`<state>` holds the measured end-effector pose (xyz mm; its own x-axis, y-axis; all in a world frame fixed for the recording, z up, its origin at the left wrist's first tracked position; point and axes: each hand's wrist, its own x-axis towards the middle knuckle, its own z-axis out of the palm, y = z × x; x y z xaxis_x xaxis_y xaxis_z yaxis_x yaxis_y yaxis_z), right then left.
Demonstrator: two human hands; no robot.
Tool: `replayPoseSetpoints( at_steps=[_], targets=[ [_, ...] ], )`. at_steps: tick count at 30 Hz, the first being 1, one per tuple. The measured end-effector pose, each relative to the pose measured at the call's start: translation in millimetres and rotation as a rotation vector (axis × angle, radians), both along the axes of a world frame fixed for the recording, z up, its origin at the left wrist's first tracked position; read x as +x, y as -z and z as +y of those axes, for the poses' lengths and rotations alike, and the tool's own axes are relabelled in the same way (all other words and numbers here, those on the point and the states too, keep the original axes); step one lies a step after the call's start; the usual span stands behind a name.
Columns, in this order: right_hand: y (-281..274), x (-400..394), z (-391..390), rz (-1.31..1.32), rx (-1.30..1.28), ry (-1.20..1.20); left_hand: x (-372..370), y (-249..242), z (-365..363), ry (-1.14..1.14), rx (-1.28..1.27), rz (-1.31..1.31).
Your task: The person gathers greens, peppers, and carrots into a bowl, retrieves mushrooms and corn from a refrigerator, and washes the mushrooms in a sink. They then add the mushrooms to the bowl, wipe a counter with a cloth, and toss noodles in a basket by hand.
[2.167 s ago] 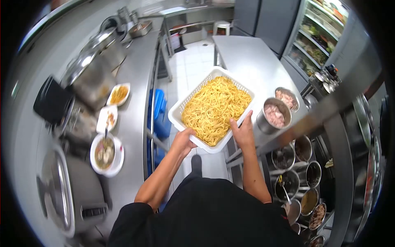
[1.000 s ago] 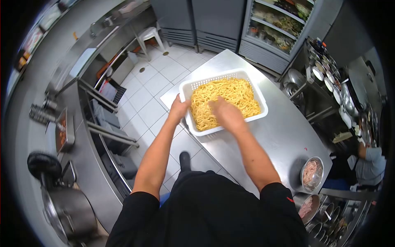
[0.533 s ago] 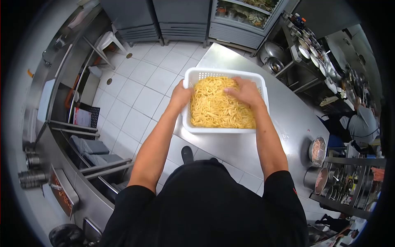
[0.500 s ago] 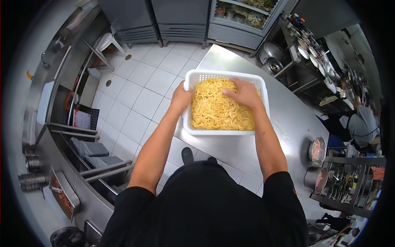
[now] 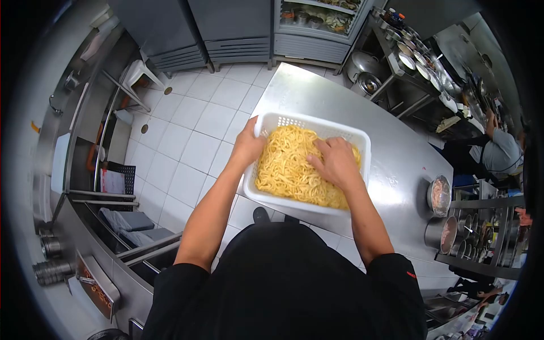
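Note:
A white perforated basket (image 5: 309,119) stands at a slight tilt on the steel table (image 5: 306,85), its left part near the table's edge. Yellow noodles (image 5: 289,164) fill much of it, heaped toward the left and front. My left hand (image 5: 248,148) grips the basket's left rim, the thumb inside and the other fingers mostly hidden behind the wall. On top of the noodles at the right lies my right hand (image 5: 336,162), its thumb spread from the fingers, with nothing seen held in it.
A bowl (image 5: 439,195) and a pot (image 5: 441,234) with pinkish food stand at the table's right end. A co-worker (image 5: 501,150) is at the far right by a cluttered counter. Fridges (image 5: 235,28) line the back; a sink unit runs along the left.
The basket has turned clockwise and shifted toward my body, and both hands have moved with it. The view has shifted a little.

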<state>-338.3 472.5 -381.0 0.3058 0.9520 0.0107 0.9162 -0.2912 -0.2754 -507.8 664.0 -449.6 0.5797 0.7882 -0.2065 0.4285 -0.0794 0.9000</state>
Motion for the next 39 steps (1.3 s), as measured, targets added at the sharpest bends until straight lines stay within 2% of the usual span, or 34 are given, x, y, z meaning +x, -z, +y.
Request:
replayPoseSetpoints(
  at_steps=[3, 5, 7, 10, 13, 16, 19, 21, 22, 25, 26, 28, 32, 35, 39],
  targets=[
    [-7.6, 10.3, -17.0, -0.015, -0.009, 0.037, -3.9, -8.2, -13.9, 0.123, -0.037, 0.117],
    [-1.6, 9.4, -16.9, 0.126, 0.063, 0.049, -2.9, 1.0, -19.9, 0.170, -0.063, 0.081],
    [19.6, 3.5, -15.2, 0.251, 0.081, 0.054, -3.0, -15.4, -31.2, 0.197, -0.097, 0.089],
    [21.3, -10.1, -13.2, 0.116, 0.154, 0.023, -3.8, -21.9, -36.9, 0.183, -0.046, 0.090],
    [10.2, -15.4, -8.1, 0.119, -0.047, -0.018, -3.9, -22.5, -40.9, 0.136, -0.045, 0.121],
    [8.3, -21.7, -10.7, 0.133, -0.067, -0.088, -6.6, -26.7, -46.7, 0.140, -0.040, 0.128],
    [5.5, -44.6, -27.0, 0.001, 0.017, -0.069, -5.4, -16.8, -61.4, 0.111, 0.799, 0.089],
    [8.0, -50.8, -32.1, -0.016, 0.051, -0.061, -2.7, -33.9, -66.2, 0.208, 0.840, -0.064],
    [9.7, -52.8, -34.9, -0.020, 0.067, -0.061, -2.2, -42.2, -68.7, 0.255, 0.856, -0.136],
    [10.4, -54.5, -40.4, -0.028, 0.071, -0.071, 8.7, -44.3, -79.6, 0.534, 0.741, -0.015],
    [10.5, -53.9, -40.1, -0.031, 0.087, -0.065, 11.8, -45.7, -80.8, 0.590, 0.729, 0.081],
    [12.7, -56.8, -44.3, -0.027, 0.103, -0.060, 20.0, -47.3, -82.0, 0.652, 0.703, 0.112],
    [7.8, -58.1, -50.7, 0.000, 0.109, -0.103, 31.3, -44.1, -82.1, 0.716, 0.589, 0.266],
    [9.6, -60.5, -58.5, -0.017, 0.156, -0.120, 36.6, -42.8, -85.0, 0.795, 0.611, 0.424],
    [3.8, -61.7, -68.7, -0.019, 0.137, -0.133, 34.3, -42.4, -95.4, 0.736, 0.651, 0.425]
  ],
)
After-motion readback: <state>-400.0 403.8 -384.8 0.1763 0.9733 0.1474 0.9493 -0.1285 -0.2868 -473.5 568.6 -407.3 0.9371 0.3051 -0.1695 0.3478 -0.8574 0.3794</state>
